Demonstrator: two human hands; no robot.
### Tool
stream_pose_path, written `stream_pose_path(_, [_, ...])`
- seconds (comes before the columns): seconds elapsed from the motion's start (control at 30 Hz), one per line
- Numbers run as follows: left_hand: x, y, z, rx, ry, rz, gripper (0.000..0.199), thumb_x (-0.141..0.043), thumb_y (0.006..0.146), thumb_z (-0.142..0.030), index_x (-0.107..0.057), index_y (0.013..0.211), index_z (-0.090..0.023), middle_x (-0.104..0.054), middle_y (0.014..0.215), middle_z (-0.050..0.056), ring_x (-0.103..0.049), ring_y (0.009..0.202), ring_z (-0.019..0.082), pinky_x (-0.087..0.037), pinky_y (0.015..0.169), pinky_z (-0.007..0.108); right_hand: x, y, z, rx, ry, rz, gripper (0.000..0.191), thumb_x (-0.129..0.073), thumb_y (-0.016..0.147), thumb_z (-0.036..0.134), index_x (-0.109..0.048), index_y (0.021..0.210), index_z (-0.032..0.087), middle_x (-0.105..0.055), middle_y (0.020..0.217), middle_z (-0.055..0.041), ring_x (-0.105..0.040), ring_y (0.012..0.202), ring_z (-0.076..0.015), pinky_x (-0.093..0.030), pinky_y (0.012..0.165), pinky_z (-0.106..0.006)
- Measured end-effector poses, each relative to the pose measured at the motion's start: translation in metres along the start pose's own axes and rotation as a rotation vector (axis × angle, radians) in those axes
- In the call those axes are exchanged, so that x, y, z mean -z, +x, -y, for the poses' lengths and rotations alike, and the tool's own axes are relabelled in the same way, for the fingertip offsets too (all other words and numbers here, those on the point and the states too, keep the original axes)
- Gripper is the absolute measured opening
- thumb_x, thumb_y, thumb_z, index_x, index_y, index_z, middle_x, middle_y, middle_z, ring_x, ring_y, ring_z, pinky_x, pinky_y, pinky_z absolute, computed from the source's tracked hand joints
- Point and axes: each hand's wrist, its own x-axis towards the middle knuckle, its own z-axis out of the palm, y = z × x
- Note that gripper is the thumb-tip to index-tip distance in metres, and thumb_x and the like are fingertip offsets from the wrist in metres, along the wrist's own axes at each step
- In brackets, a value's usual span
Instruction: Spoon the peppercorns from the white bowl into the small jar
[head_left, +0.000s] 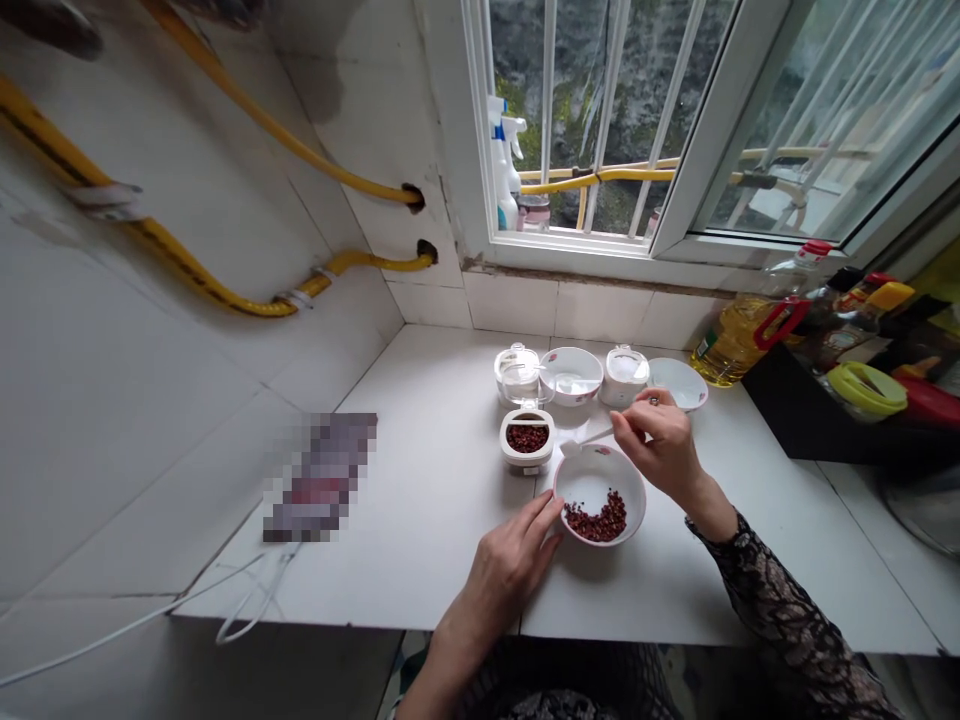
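White tiled counter point(420, 520) ran beneath a barred window point(600, 120) in our corner, with yellow gas hoses point(225, 110) crossing the wall at upper left. Near the centre of the frame, our right hand point(660, 450) had its thumb and fingers closed in a pinch on the handle of a small white spoon point(589, 438), whose tip hung near the gap between two vessels. Our left hand point(510, 565) lay with its fingers loosely extended, their tips point(558, 507) touching the rim of a white bowl point(583, 488) without wrapping around it. Red peppercorns point(595, 518) sat heaped in the lower part of that bowl, and more filled a small white tub point(525, 458) just left of the spoon. As things stood, the bowl held a loose heap and the tub a level layer; whether the spoon carried any peppercorns, we could not tell. Behind them stood a glass jar point(517, 375), a flowered dish point(570, 375), and a lidded white jar point(626, 375).
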Motion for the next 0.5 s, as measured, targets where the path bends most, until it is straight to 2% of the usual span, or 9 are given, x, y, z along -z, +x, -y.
stream_pose_path(0.1, [0.001,0.0,-0.001,-0.001,-0.001,0.008,0.037,-0.045,0.101,-0.021,-0.047,0.137,-0.016,-0.069,0.118,0.015,-0.07,0.105,0.021,-0.059,0.085,0.028,0.003,-0.018,-0.01,-0.073,0.009,0.197,0.043,-0.049,0.095,0.026,-0.041,0.053,0.021,-0.043,0.043,0.0068,-0.031,0.044,-0.0087,-0.042,0.075,-0.031])
stream_pose_path(0.2, [0.002,0.001,-0.001,0.003,0.0,0.014,0.036,-0.045,0.1,-0.019,-0.047,0.136,-0.016,-0.069,0.119,0.015,-0.07,0.106,0.022,-0.059,0.085,0.029,0.001,-0.032,-0.012,-0.114,-0.006,0.312,0.043,-0.049,0.094,0.027,-0.04,0.052,0.02,-0.045,0.045,0.0057,-0.03,0.045,-0.0087,-0.041,0.078,-0.032])
stream_pose_path(0.37, [0.003,0.003,-0.001,-0.001,-0.002,0.015,0.034,-0.046,0.1,-0.019,-0.048,0.134,-0.015,-0.069,0.118,0.015,-0.07,0.106,0.022,-0.059,0.086,0.029,-0.008,-0.042,-0.004,-0.097,0.085,0.396,0.042,-0.047,0.095,0.023,-0.042,0.053,0.019,-0.047,0.047,0.0057,-0.032,0.047,-0.0084,-0.039,0.079,-0.031])
stream_pose_path(0.5, [0.003,0.004,-0.002,-0.005,0.005,0.022,0.033,-0.046,0.1,-0.019,-0.048,0.133,-0.015,-0.069,0.117,0.015,-0.07,0.106,0.021,-0.059,0.085,0.029,-0.015,-0.045,-0.001,-0.159,0.189,0.395,0.045,-0.047,0.094,0.025,-0.037,0.051,0.02,-0.041,0.044,0.0074,-0.026,0.046,-0.0083,-0.04,0.077,-0.03])
